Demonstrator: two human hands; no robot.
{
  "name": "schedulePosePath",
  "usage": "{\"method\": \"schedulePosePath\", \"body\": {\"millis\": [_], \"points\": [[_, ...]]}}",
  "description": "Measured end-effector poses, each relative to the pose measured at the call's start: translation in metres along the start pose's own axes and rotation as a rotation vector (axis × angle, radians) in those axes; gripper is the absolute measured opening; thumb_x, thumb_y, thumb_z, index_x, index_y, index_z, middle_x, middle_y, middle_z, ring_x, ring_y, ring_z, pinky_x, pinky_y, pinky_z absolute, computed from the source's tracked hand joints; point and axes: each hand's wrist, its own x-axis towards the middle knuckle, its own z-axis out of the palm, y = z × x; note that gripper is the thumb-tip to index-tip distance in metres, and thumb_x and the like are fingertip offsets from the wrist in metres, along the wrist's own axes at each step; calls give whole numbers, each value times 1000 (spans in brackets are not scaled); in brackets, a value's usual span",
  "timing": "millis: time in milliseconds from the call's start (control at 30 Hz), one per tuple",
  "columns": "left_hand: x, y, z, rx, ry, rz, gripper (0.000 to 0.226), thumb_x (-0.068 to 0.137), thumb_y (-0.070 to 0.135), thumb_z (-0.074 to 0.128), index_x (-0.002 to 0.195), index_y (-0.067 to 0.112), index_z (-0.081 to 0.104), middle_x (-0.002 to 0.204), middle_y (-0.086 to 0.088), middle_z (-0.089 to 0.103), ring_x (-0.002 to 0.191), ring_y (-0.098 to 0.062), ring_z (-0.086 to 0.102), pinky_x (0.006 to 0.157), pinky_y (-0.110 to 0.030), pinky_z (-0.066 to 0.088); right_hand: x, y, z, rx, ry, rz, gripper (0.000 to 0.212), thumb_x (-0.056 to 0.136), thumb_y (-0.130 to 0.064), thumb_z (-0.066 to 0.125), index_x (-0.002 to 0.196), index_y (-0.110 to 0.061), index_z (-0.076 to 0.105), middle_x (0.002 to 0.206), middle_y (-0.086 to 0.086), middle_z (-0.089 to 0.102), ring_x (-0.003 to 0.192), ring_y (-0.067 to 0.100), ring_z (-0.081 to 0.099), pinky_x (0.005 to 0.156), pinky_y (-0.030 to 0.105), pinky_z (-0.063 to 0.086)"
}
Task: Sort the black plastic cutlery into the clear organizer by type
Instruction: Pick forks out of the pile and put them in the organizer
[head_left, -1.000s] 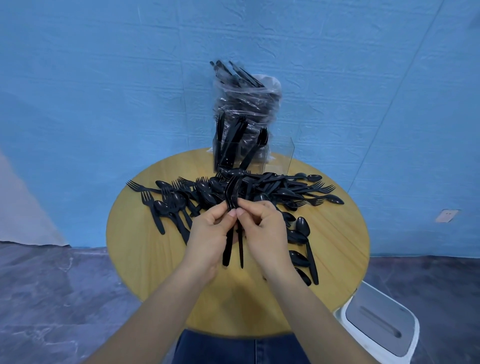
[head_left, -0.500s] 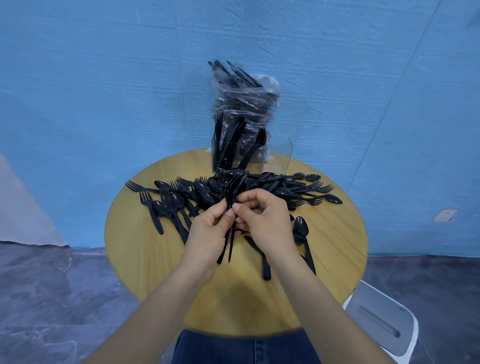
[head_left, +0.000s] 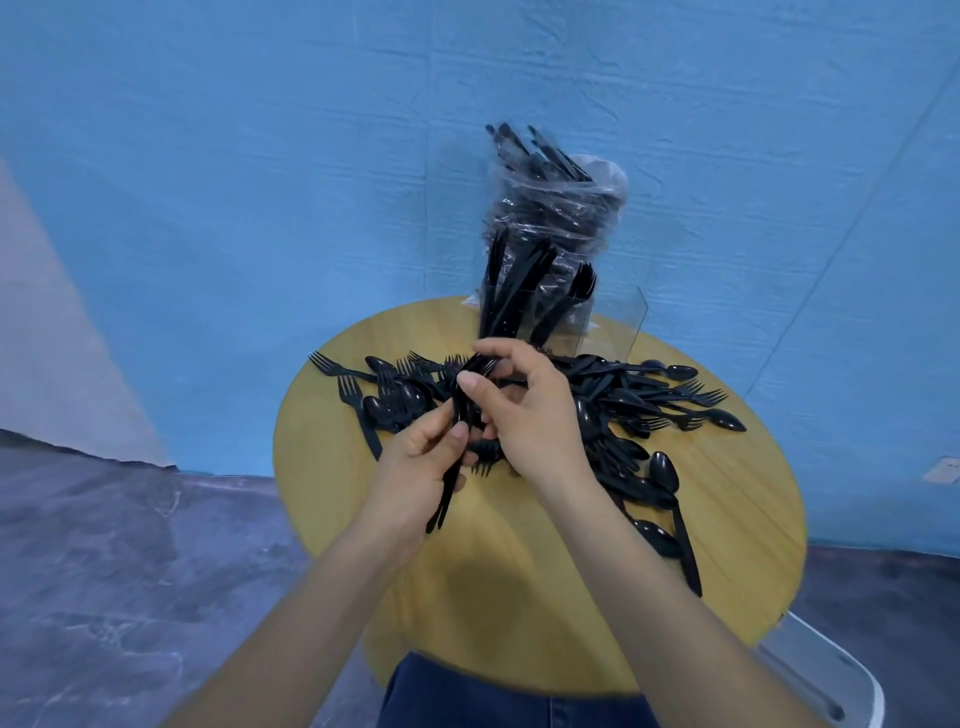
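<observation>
Hands (head_left: 483, 431) now higher, cutlery pile (head_left: 613, 405) and organizer (head_left: 613, 322) behind.

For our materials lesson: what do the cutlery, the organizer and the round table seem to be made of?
Cutlery: black plastic, glossy highlights. Organizer: clear rigid plastic, likely acrylic; wall shows through. Table: yellowish wood or wood-look laminate, with grain lines.

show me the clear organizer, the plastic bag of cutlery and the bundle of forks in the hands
clear organizer (head_left: 615, 325), head view, on its bare clear right wall
plastic bag of cutlery (head_left: 561, 208), head view, on the crinkled middle of the bag
bundle of forks (head_left: 445, 499), head view, on the handles below the left hand
</observation>
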Motion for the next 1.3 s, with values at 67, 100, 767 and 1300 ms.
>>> {"method": "schedulePosePath", "body": {"millis": [67, 100, 767, 1300], "points": [[1, -1, -4, 27, 22, 8, 31, 100, 10, 42, 121, 21, 61, 68, 13, 63, 66, -12, 46, 57, -24, 37, 1, 0, 10, -63, 45, -27, 27, 80, -26, 73, 106, -29, 65, 92, 1, 51, 67, 8, 54, 70, 34, 55], [1, -1, -6, 31, 31, 11, 31, 100, 10, 40, 121, 21, 60, 64, 13, 61, 64, -12, 45, 57, -24, 36, 1, -1, 14, -87, 60, -44, 29, 79, -27, 74, 107, -27, 66, 91, -3, 48, 67, 2, 52, 73, 27, 53], [10, 2, -37, -137, -13, -32, 26, 101, 10, 37, 109, 7, 62, 86, -11, 58, 73, -14, 56, 74, -29, 55, 5, 9, 52, 99, 19, -80, 22, 83, -16, 71, 96, -29, 59, 106, 4, 50, 66, 16, 58, 56, 19, 50], [7, 7, -15, -92, 58, 14, 28, 101, 14, 38, 108, 15, 66, 62, -2, 51, 52, -12, 41, 46, -22, 37, 3, 6, 43, -104, 144, -174, 26, 80, -19, 75, 102, -22, 61, 98, -7, 44, 62, 1, 49, 63, 12, 45]]}}
